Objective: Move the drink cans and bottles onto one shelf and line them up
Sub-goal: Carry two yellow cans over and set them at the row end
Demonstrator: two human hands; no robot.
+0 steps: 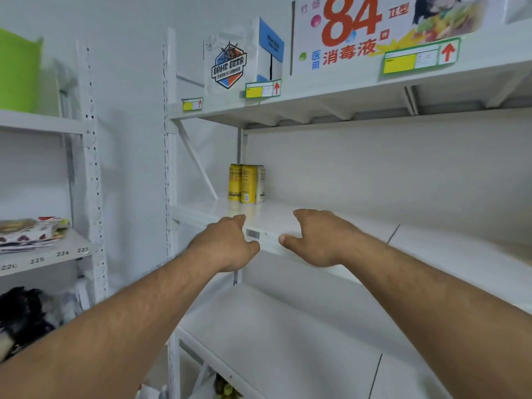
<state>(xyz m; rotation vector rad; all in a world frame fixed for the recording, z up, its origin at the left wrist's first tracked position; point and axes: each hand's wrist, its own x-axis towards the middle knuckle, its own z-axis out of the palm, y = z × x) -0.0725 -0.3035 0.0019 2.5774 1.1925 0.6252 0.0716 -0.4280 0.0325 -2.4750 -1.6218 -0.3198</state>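
White metal shop shelving fills the view against a pale wall, with price tags clipped along the top shelf (331, 95) and cartons standing on it, among them a beer-brand box (229, 66) and a large disinfectant carton (374, 30). On the middle shelf (431, 249), towards its back left corner, three drink cans (246, 183) stand upright and touching in a short row: two yellow, one pale at the right. The rest of that shelf's visible surface carries nothing. The left hand (227, 243) is at the shelf's front lip beside a barcode label (252, 234), its fingers curled; whether they close on the edge or on nothing cannot be told. The right hand (319, 240) reaches over the same lip, fingers loosely bent and spread with the thumb along the edge, holding nothing. Neither hand touches the cans, which stand well behind them. Judged as progress: a small group is already gathered and aligned on one shelf, so the task appears begun but early. No bottles are in view. Something yellowish shows dimly at the bottom edge below the lower shelf (288, 341), too unclear to name; it may be stock yet to be moved. The neighbouring rack at left holds snack packets (31, 230) and a green bin (18, 70).
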